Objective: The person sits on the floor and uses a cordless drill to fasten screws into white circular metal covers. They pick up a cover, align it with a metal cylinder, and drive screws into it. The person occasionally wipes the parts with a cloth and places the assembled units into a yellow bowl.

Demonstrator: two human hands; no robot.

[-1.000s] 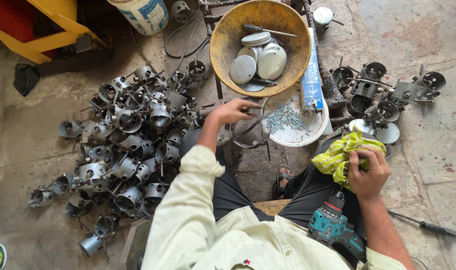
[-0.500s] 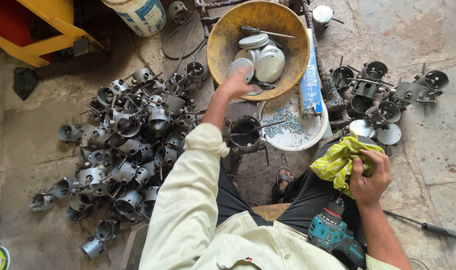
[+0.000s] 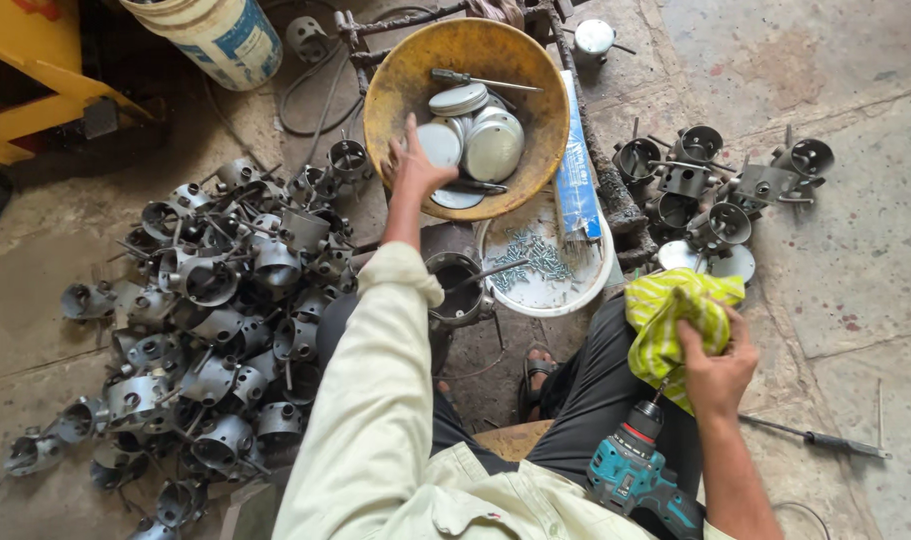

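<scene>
While seated over concrete floor (image 3: 855, 250): left hand (image 3: 415, 165), fingers spread, reaching into yellow bowl (image 3: 395, 80) at 12 o'clock, fingertips on 1 round metal lid (image 3: 438, 143) among stacked lids. Right hand (image 3: 717, 362), at 3 o'clock, closed around yellow striped cloth (image 3: 665, 310). Teal cordless drill (image 3: 635, 470) on lap, 5 o'clock. Heap of grey metal housings (image 3: 205, 330) at 9 o'clock.

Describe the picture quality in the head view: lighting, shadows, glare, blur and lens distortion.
Head view: soft, even daylight, with only faint shadows under the pile of grey metal housings; mild sheen, not glare, on the round metal lids in the yellow bowl; left hand and right hand are sharp; the wide lens bends the edges.
</scene>
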